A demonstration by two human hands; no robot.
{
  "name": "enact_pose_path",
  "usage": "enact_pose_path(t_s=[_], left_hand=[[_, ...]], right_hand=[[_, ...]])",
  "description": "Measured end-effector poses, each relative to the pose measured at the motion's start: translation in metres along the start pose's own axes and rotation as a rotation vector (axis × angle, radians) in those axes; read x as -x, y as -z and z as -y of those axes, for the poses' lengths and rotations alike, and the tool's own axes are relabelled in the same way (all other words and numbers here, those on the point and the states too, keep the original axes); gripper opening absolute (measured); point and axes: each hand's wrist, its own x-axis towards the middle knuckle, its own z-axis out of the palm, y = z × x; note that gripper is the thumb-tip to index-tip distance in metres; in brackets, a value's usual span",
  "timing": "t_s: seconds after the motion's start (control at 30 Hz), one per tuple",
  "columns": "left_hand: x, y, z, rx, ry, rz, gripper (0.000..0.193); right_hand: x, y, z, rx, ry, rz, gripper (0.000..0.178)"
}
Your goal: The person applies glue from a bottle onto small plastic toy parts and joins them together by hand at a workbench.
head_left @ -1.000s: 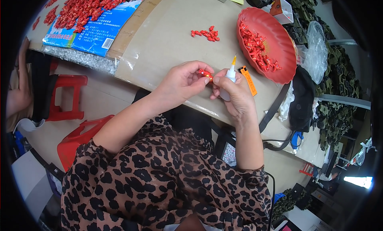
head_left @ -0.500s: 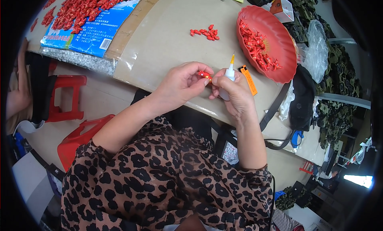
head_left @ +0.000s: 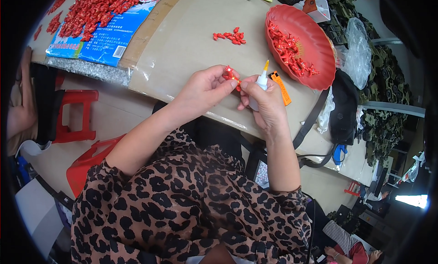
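A small glossy red figure point(head_left: 229, 74) is pinched in the fingertips of my left hand point(head_left: 200, 91), above the near edge of the table. My right hand point(head_left: 270, 106) is wrapped round a small white squeeze bottle point(head_left: 262, 80), whose yellow tip points up and away from me. The thumb and forefinger of that same hand meet at the lower end of the red figure; whether they grip it or a separate small part is hidden. Just beyond my hands lies a small cluster of red figures point(head_left: 233, 36). An orange strip-shaped object point(head_left: 280, 88) rests right of the bottle.
A red scalloped bowl point(head_left: 315, 40) holding many red figures stands at the right. At the far left, a heap of them point(head_left: 98, 11) covers a blue printed sheet point(head_left: 86, 52). A black bag point(head_left: 343, 111) lies near the right edge. Red stools point(head_left: 77, 116) stand at left; people sit nearby.
The red figure has been turned in my fingers and now shows more upright above the left fingertips. Both hands stay close together. Another person has come into view at the lower right.
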Motion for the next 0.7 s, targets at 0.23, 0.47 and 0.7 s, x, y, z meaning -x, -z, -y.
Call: enact_pose_path(t_s=[0.23, 0.47, 0.7], left_hand=[[0.000, -0.001, -0.002, 0.026, -0.018, 0.028, 0.015], [0.000, 0.000, 0.000, 0.064, -0.055, 0.052, 0.013], [0.001, 0.000, -0.004, 0.017, -0.049, 0.053, 0.015]], right_hand=[[0.000, 0.000, 0.000, 0.017, -0.008, -0.007, 0.013], [0.000, -0.001, 0.000, 0.015, -0.015, -0.011, 0.013], [0.001, -0.005, -0.003, 0.018, 0.029, -0.023, 0.012]])
